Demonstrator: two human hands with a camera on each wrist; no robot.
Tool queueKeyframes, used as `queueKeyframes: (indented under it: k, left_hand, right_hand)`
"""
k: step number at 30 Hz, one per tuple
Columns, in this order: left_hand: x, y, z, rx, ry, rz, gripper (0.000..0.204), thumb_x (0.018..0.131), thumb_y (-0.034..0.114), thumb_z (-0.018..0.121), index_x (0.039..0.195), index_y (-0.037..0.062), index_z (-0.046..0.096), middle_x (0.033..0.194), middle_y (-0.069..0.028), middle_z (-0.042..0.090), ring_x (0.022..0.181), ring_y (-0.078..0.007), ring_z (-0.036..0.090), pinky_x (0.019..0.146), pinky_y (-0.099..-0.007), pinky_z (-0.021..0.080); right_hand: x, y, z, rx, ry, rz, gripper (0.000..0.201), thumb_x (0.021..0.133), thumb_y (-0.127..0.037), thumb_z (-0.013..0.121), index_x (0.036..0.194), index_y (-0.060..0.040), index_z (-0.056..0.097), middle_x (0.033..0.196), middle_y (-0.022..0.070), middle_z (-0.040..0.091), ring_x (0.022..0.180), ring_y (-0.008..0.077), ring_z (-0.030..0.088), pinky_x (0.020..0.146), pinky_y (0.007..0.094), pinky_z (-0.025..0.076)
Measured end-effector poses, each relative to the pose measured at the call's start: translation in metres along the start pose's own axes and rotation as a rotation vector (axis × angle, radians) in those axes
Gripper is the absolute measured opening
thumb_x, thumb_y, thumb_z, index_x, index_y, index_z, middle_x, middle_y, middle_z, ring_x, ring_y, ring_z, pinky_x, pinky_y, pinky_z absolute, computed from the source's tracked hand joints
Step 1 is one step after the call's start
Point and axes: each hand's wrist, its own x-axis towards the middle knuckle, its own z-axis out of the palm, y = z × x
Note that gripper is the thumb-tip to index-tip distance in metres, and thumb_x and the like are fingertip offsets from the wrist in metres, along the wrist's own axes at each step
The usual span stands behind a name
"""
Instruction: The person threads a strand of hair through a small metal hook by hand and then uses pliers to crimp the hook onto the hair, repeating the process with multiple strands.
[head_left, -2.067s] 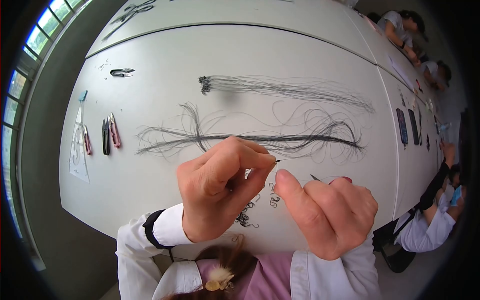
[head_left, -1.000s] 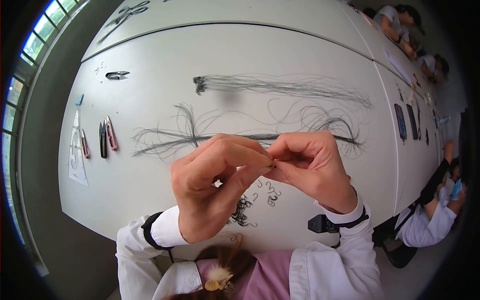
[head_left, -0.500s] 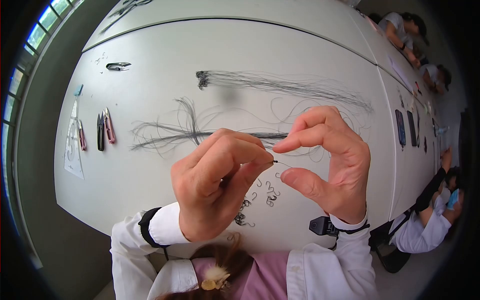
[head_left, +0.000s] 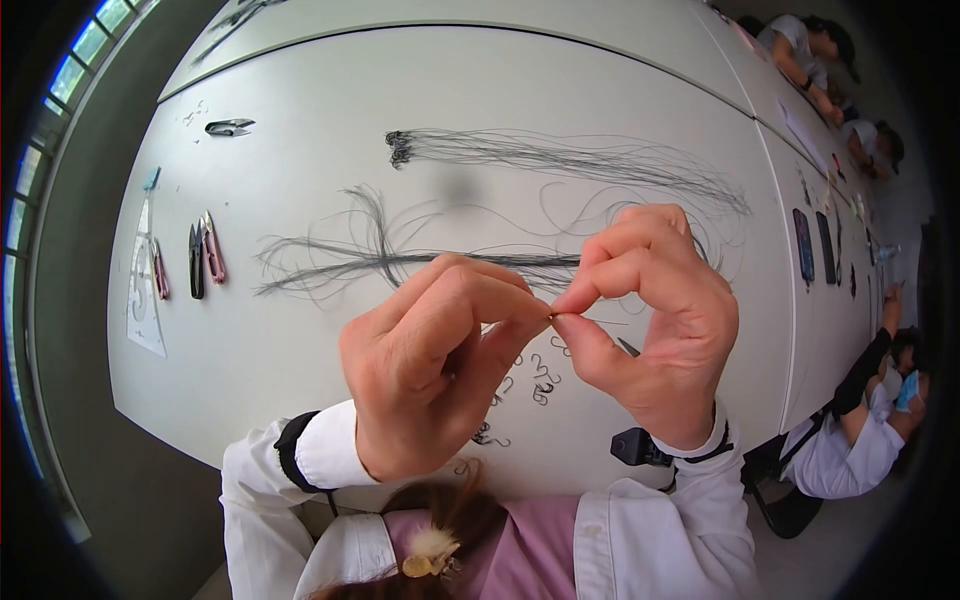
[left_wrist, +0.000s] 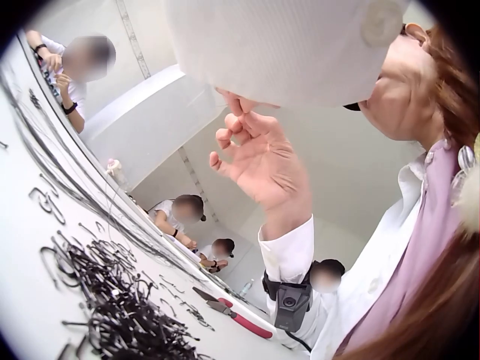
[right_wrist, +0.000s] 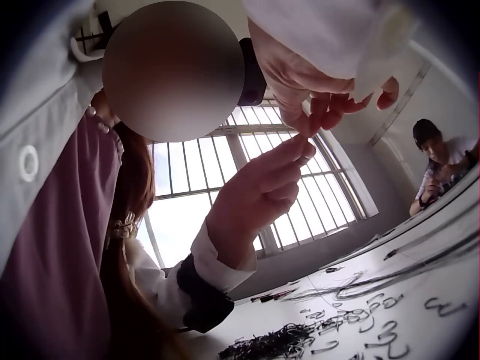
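My left hand (head_left: 430, 365) pinches a small dark fish hook (head_left: 551, 317) between thumb and forefinger, most of it hidden by the fingertips. My right hand (head_left: 660, 320) meets it tip to tip, thumb and forefinger pinching the thin fishing line at the hook. A fine line end (head_left: 605, 322) shows past the right fingertips. Both hands are raised over the table, as the right wrist view shows. Below them lie loose black fish hooks (head_left: 543, 385), and a dense hook pile (left_wrist: 120, 300) fills the near table in the left wrist view.
Behind the hands lies a bundle of dark line (head_left: 480, 256); farther back are hooks tied to lines (head_left: 400, 149). Thread snips (head_left: 196, 262) and a clear set square (head_left: 145, 300) lie at left. Red-handled pliers (left_wrist: 251, 325) lie near the right forearm. Other people sit at right.
My right hand, curled lower right at first, came up to the left fingertips, spread its thumb and forefinger apart, then pinched together again at the hook. My left hand keeps its pinch.
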Motion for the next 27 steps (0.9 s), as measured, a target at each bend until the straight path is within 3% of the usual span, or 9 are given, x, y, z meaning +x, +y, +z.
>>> queueKeyframes:
  k: [4, 6, 10, 12, 19, 21, 27]
  left_hand:
    - [-0.001, -0.004, -0.001, -0.205, -0.044, -0.088, 0.008, 0.081, -0.007, 0.060, 0.087, -0.0038, 0.056, 0.090, -0.0108, 0.059, 0.057, -0.0051, 0.052, 0.044, -0.0170, 0.040]
    - [0.002, 0.006, -0.006, -0.253, -0.135, -0.289, 0.008, 0.085, -0.003, 0.057, 0.091, -0.0048, 0.053, 0.094, -0.0109, 0.057, 0.052, -0.0031, 0.050, 0.039, -0.0156, 0.037]
    - [0.003, 0.008, -0.006, -0.353, -0.119, -0.358, 0.006, 0.086, -0.003, 0.055, 0.090, -0.0037, 0.051, 0.093, -0.0104, 0.057, 0.048, -0.0015, 0.047, 0.035, -0.0153, 0.033]
    - [0.005, 0.009, -0.005, -0.434, -0.046, -0.421, 0.009, 0.082, -0.003, 0.060, 0.083, -0.0001, 0.051, 0.076, -0.0003, 0.059, 0.043, -0.0001, 0.045, 0.040, -0.0183, 0.031]
    - [0.002, 0.004, -0.002, -0.422, 0.009, -0.366, 0.010, 0.081, -0.005, 0.060, 0.082, 0.0003, 0.051, 0.076, -0.0001, 0.059, 0.043, 0.0008, 0.044, 0.040, -0.0178, 0.030]
    - [0.002, 0.005, -0.004, -0.371, -0.077, -0.324, 0.007, 0.084, -0.008, 0.054, 0.086, -0.0023, 0.051, 0.093, -0.0100, 0.057, 0.049, -0.0008, 0.046, 0.036, -0.0154, 0.033]
    - [0.000, 0.001, -0.002, -0.350, -0.066, -0.275, 0.008, 0.083, -0.008, 0.055, 0.085, -0.0023, 0.051, 0.092, -0.0100, 0.057, 0.049, -0.0009, 0.047, 0.036, -0.0157, 0.033]
  right_hand:
    - [0.000, -0.001, 0.002, -0.193, 0.058, -0.145, 0.022, 0.051, 0.000, 0.069, 0.071, -0.0079, 0.064, 0.077, 0.0016, 0.056, 0.076, 0.0215, 0.044, 0.069, 0.0314, 0.037]
    - [0.000, -0.001, 0.003, -0.315, 0.122, -0.245, 0.023, 0.050, -0.001, 0.070, 0.071, -0.0085, 0.065, 0.076, 0.0016, 0.056, 0.075, 0.0232, 0.043, 0.067, 0.0319, 0.037]
    - [-0.001, -0.004, 0.003, -0.383, 0.127, -0.277, 0.024, 0.051, -0.001, 0.071, 0.073, -0.0089, 0.066, 0.076, 0.0013, 0.056, 0.074, 0.0236, 0.043, 0.066, 0.0321, 0.036]
    - [0.000, -0.004, 0.003, -0.349, 0.113, -0.286, 0.024, 0.052, 0.000, 0.072, 0.074, -0.0086, 0.067, 0.076, 0.0015, 0.056, 0.074, 0.0229, 0.042, 0.065, 0.0324, 0.036]
    - [0.000, -0.002, 0.000, -0.163, 0.067, -0.155, 0.022, 0.054, 0.001, 0.072, 0.074, -0.0077, 0.067, 0.077, 0.0023, 0.055, 0.076, 0.0223, 0.042, 0.068, 0.0330, 0.037]
    - [0.000, -0.004, 0.000, -0.166, 0.045, -0.114, 0.022, 0.054, 0.001, 0.071, 0.073, -0.0077, 0.066, 0.077, 0.0026, 0.055, 0.077, 0.0226, 0.043, 0.069, 0.0331, 0.037]
    - [-0.002, -0.001, 0.006, -0.257, 0.116, -0.178, 0.024, 0.050, 0.001, 0.069, 0.072, -0.0085, 0.064, 0.077, 0.0021, 0.055, 0.076, 0.0231, 0.043, 0.067, 0.0327, 0.038]
